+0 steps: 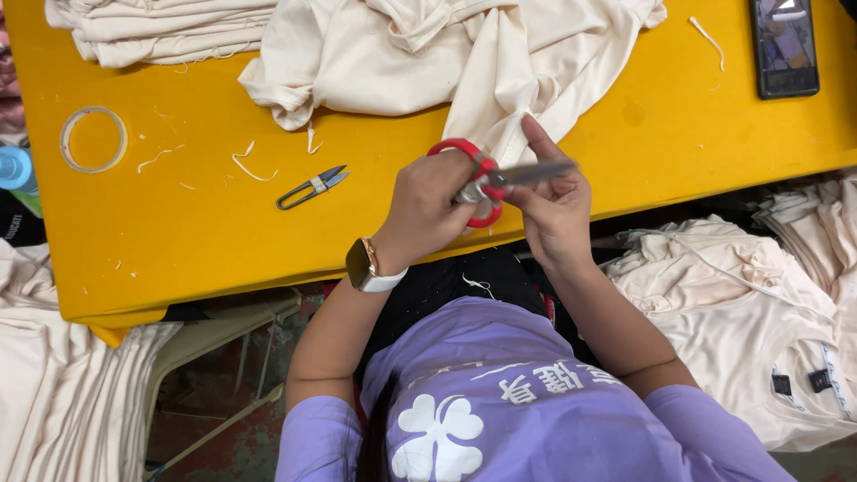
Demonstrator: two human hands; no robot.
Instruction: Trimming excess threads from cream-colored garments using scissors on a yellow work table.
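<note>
Trimming appears to be in hand: scissors (522, 174) are gripped by the red handles in the closed left hand (428, 210) over the table's (178, 232) near edge, a cloth (500, 62) fold is pinched by the right hand (553, 210) there, and a taut hold is judged needed next.

My left hand (428, 210) and right hand (553, 210) meet on the scissors (486, 178) over the tabletop's (196, 241) near edge. Just behind them lies a loose garment (428, 54). Thread snips (312, 186) lie to their left and a tape roll (93, 139) farther left. A phone (784, 46) lies far right, and a garment pile (750, 312) sits below the tabletop on my right.
</note>
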